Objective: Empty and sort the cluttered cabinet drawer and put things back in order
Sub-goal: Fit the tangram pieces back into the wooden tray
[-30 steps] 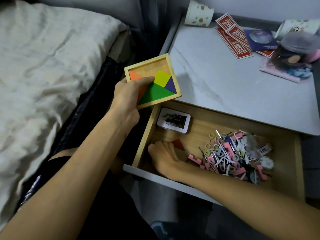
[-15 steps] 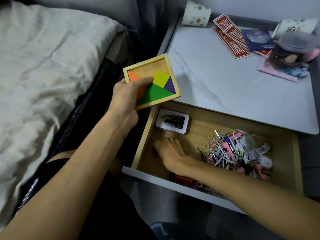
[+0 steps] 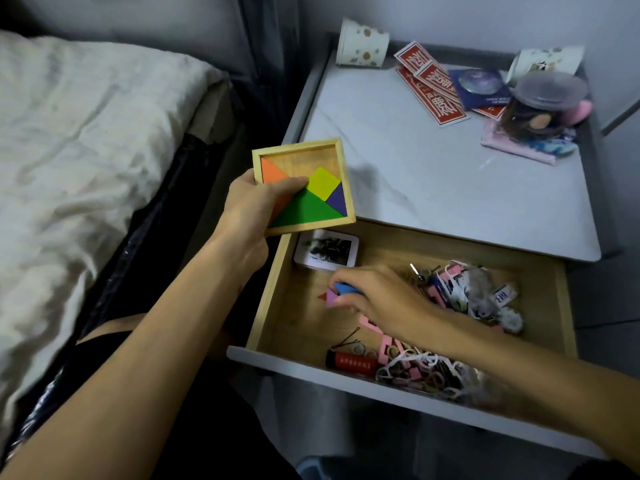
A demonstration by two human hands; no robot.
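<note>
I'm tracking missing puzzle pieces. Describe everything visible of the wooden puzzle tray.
The wooden puzzle tray is square, light wood, with a raised rim. Inside lie an orange triangle, yellow square, green triangle and dark purple triangle; the upper part is bare. The left hand grips its lower left corner, thumb across the pieces, holding it aloft.

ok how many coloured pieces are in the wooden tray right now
4 in the wooden tray: orange at its left edge, yellow in the middle, green along the near edge, dark purple at the right. The left hand's thumb may hide another.
</note>
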